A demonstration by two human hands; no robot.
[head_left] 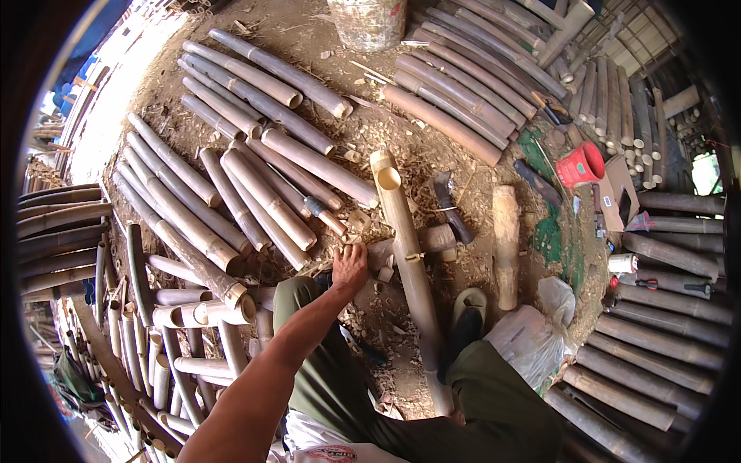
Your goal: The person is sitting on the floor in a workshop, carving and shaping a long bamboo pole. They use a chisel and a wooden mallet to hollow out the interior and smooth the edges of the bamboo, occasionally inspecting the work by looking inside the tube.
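A long pale bamboo tube (414, 270) slants between my legs, its far end cut open and a notch in its side near the middle. Under it lies a short round piece of wood (437, 238). My left hand (351, 267) is low to the ground at the left end of that wood, fingers bent downward and closed; what they grip is hidden. Of my right hand, only what seems to be a small patch of skin (458, 417) shows by the tube's near end, its fingers out of sight. A dark, banded tool (453, 210) lies just beyond the wood.
Rows of cut bamboo (266, 197) cover the ground ahead and left, with more stacked at right (656, 351). A thick pale bamboo length (505, 247), a red bucket (579, 164) and a clear plastic bag (532, 332) stand or lie rightward. Wood chips litter the dirt.
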